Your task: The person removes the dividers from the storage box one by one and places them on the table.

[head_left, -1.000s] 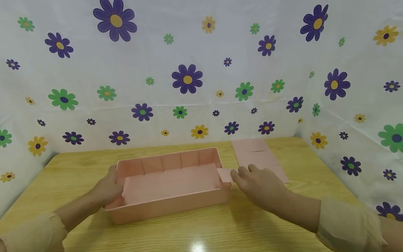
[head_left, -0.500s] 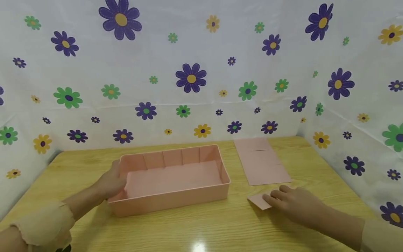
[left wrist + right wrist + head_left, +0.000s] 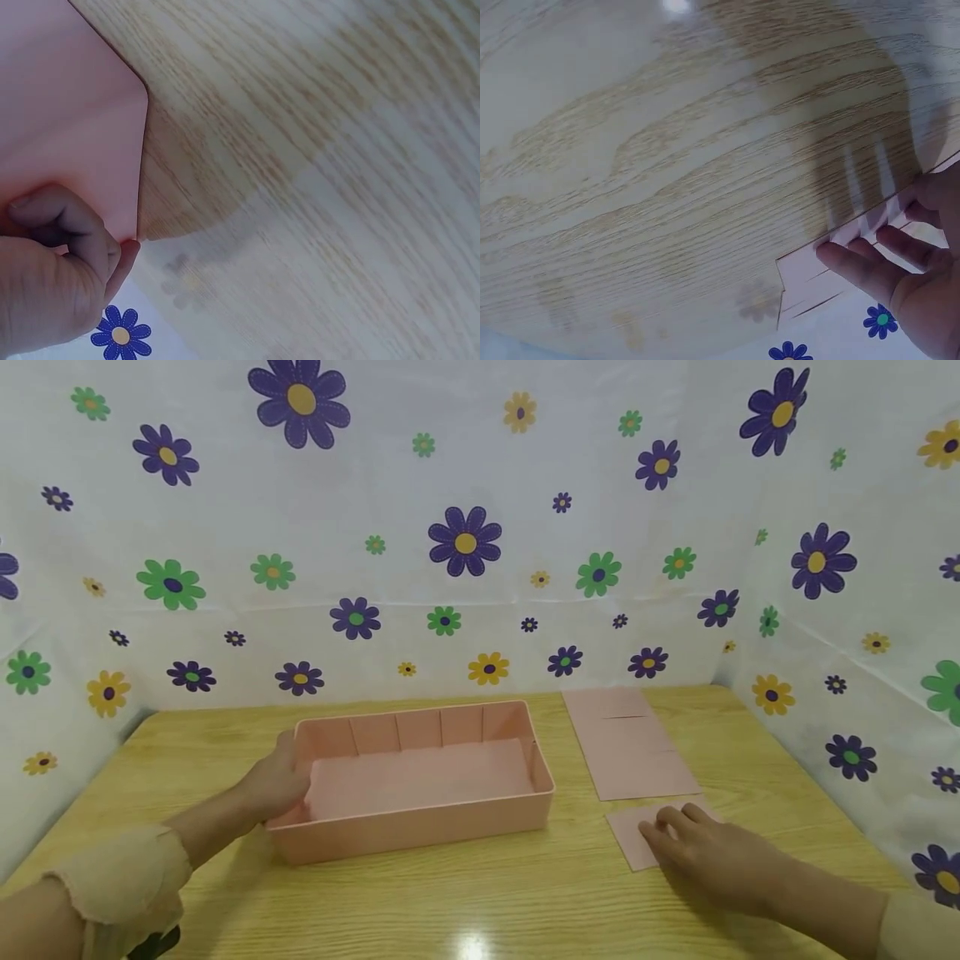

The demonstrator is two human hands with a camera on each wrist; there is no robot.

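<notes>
A pink rectangular box [image 3: 420,831], open at the top, stands on the table. My left hand [image 3: 277,781] grips its left end wall; in the left wrist view the fingers are bent at the pink box wall [image 3: 82,112]. To the right of the box, a small pink panel [image 3: 628,835] lies flat on the table. My right hand [image 3: 712,856] is over its right part, fingertips touching it. In the right wrist view the thumb and fingers are spread apart along the edge of the pink panel [image 3: 799,262].
A larger pink sheet [image 3: 630,747] with slits lies behind the small panel, right of the box. The wood-grain table [image 3: 390,902] is bounded at the back and sides by a white flower-print cloth [image 3: 375,568].
My right hand has carried the small panel away from the box's right end, rightward and down, and laid it flat on the table. My left hand stays on the box's left end.
</notes>
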